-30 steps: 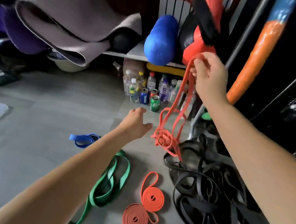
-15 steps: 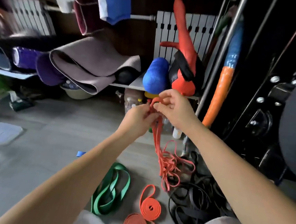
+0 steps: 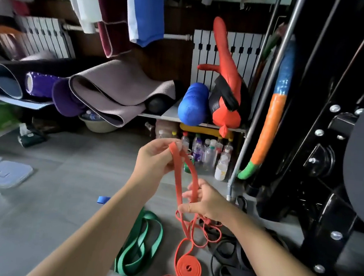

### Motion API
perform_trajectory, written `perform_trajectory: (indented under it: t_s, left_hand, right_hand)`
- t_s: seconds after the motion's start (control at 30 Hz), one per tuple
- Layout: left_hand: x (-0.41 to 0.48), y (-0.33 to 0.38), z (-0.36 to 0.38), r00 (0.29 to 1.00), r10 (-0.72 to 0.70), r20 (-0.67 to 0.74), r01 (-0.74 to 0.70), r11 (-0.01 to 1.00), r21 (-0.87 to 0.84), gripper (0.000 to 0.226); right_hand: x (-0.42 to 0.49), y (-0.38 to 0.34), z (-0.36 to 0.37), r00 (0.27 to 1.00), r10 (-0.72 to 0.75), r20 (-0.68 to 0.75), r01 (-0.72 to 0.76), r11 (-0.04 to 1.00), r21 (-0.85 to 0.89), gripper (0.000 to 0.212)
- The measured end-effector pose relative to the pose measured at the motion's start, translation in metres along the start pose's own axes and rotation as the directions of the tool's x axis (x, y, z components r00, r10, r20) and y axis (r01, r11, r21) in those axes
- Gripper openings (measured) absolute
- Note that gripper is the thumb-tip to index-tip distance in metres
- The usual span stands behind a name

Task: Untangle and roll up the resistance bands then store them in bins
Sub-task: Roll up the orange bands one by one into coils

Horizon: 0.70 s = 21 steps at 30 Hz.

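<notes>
My left hand (image 3: 152, 160) pinches the top loop of a thin orange band (image 3: 177, 173) at chest height. Lower down, my right hand (image 3: 204, 201) grips the same band's strands, and tangled orange loops hang below it toward the floor. On the floor lie two rolled orange bands (image 3: 187, 268), a loose green band (image 3: 142, 240), a bit of blue band (image 3: 103, 199) behind my left forearm, and a tangled heap of black bands (image 3: 234, 269) under my right arm.
Clear plastic bin lids (image 3: 6, 173) lie on the grey floor at the left. Bottles and cans (image 3: 208, 155) stand under a low shelf holding rolled mats (image 3: 114, 91) and a blue roller (image 3: 193, 106). A black weight machine (image 3: 332, 141) fills the right side.
My hands, close together on the orange band half a second ago, have drawn apart: the left stays high, the right slid down the strands. The view also tilted upward.
</notes>
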<state>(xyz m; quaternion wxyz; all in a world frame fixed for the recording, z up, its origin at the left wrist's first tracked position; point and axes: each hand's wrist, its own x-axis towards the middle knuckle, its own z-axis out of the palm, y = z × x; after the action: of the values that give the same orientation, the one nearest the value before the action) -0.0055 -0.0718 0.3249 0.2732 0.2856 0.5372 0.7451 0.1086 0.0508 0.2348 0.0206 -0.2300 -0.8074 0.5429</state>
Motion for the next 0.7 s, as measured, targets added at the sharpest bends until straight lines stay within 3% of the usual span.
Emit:
perform_trajectory:
  t_s: [0.07, 0.17, 0.27, 0.33, 0.4, 0.5, 0.53, 0.6, 0.7]
  left_hand:
    - [-0.002, -0.006, 0.001, 1.000, -0.027, 0.005, 0.027, 0.999, -0.018, 0.014]
    - [-0.005, -0.012, 0.002, 1.000, -0.024, -0.017, 0.024, 1.000, 0.019, 0.014]
    - [-0.003, -0.010, -0.008, 0.988, 0.033, -0.154, -0.023, 0.998, 0.062, 0.016]
    - [-0.001, -0.006, -0.021, 0.959, 0.071, -0.273, -0.064, 0.997, 0.033, 0.015]
    - [0.001, -0.002, -0.034, 0.930, 0.103, -0.353, -0.112, 0.994, -0.004, 0.014]
    - [0.003, 0.000, -0.048, 0.905, 0.137, -0.402, -0.162, 0.986, -0.028, 0.014]
    - [0.004, -0.001, -0.050, 0.908, 0.144, -0.394, -0.155, 0.988, 0.003, 0.014]
    - [0.006, -0.006, -0.052, 0.927, 0.133, -0.349, -0.070, 0.980, 0.186, 0.017]
    - [0.010, -0.021, -0.051, 0.956, 0.022, -0.294, 0.131, 0.861, 0.491, 0.025]
  right_hand:
    - [0.005, -0.002, 0.011, 0.998, -0.022, 0.056, 0.021, 0.999, 0.029, 0.083]
    - [0.008, 0.000, 0.026, 0.991, -0.074, 0.116, 0.081, 0.995, -0.060, 0.030]
    - [0.011, 0.017, 0.022, 0.992, -0.051, 0.116, 0.062, 0.993, -0.095, 0.019]
    - [0.011, 0.030, 0.004, 0.999, 0.024, 0.039, -0.013, 0.961, -0.275, 0.013]
    - [0.010, 0.043, -0.020, 0.985, 0.123, -0.124, -0.167, 0.873, -0.458, 0.006]
    - [0.003, 0.056, -0.047, 0.938, 0.247, -0.245, -0.347, 0.716, -0.606, 0.009]
    - [0.001, 0.061, -0.055, 0.928, 0.254, -0.273, -0.371, 0.702, -0.608, 0.011]
    - [-0.002, 0.064, -0.067, 0.913, 0.207, -0.352, -0.369, 0.786, -0.496, 0.017]
    - [-0.001, 0.037, -0.075, 0.835, 0.120, -0.537, -0.196, 0.977, -0.088, 0.009]
